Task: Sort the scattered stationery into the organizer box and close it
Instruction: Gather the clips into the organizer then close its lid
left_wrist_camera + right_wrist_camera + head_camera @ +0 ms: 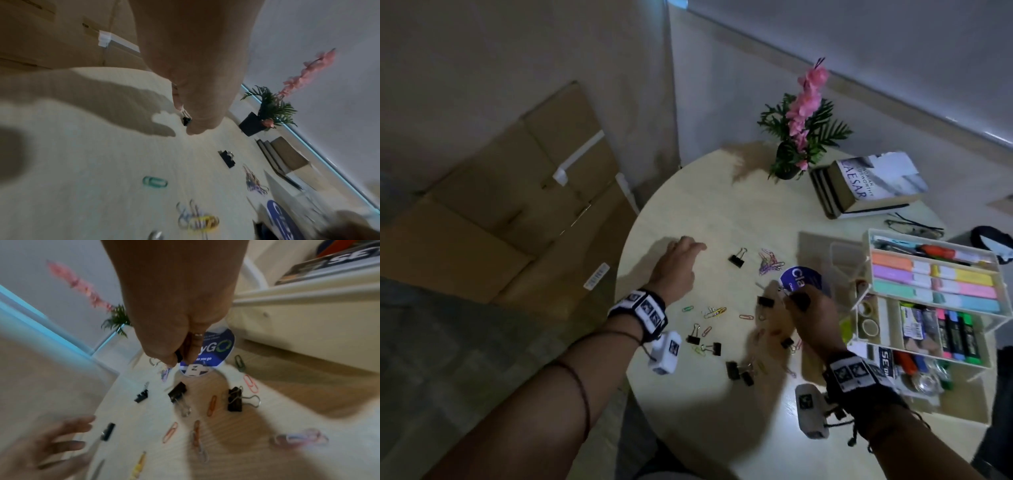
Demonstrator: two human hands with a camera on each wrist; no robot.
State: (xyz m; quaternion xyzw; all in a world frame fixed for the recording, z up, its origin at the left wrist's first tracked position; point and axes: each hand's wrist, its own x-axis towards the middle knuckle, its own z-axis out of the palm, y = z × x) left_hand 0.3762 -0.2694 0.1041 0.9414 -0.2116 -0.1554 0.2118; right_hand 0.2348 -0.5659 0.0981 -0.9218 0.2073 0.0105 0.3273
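Pinching: right hand [812, 317] holds a small black binder clip [178, 356] between thumb and fingertips, above the table [726, 212], just left of the organizer [931, 301].
Right fingers: curled tight round that clip; a ring shows on one finger.
Left hand [677, 265]: well left of the organizer, above the table; the left wrist view shows a clip [186, 120] nipped between thumb and finger, while the other fingers look loosely spread in the right wrist view.
Loose clips: black binder clips [737, 257] and coloured paper clips [714, 311] lie scattered on the table left of the organizer, between the two hands and nearer the person.
Blue disc [803, 279]: round, printed, just left of the organizer, partly behind the right hand.
Organizer: open, lid off; markers, sticky notes and tape rolls inside.
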